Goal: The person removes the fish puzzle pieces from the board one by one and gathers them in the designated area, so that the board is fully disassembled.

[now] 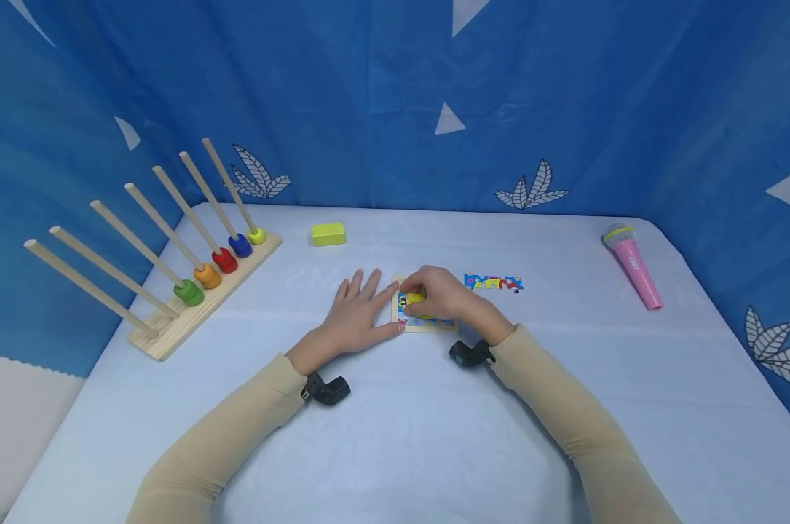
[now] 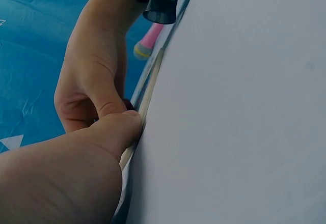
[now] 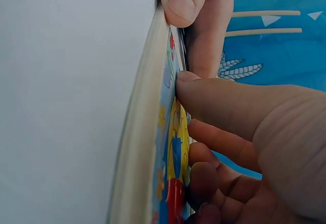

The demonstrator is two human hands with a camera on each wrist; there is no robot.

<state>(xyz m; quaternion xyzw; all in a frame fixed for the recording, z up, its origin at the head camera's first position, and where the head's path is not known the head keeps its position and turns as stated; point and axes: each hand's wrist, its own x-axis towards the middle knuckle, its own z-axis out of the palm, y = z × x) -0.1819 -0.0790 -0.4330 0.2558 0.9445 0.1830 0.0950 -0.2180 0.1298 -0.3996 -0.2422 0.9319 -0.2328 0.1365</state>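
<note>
You're bracing the puzzle board (image 3: 138, 142), left hand (image 1: 357, 319) spread.
Your bent right hand (image 1: 443, 292) is touching it, grip unclear; uneven pressure could skid it.

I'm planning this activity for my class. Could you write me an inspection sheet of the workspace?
Surface: white-covered table, with faint creases.
Job's things: wood-framed picture board at the hands; colourful picture strip to its right.
Clutter: seven-peg bead stand at left, beads on five pegs; yellow block; pink microphone at far right.
Hands: left hand, fingers spread, thumb touching the board's edge; right hand, fingers curled over the board, whether pinching a piece is unclear.
Cables: nothing seen.
Surroundings: blue curtain behind, printed with white triangles and leaves.
</note>
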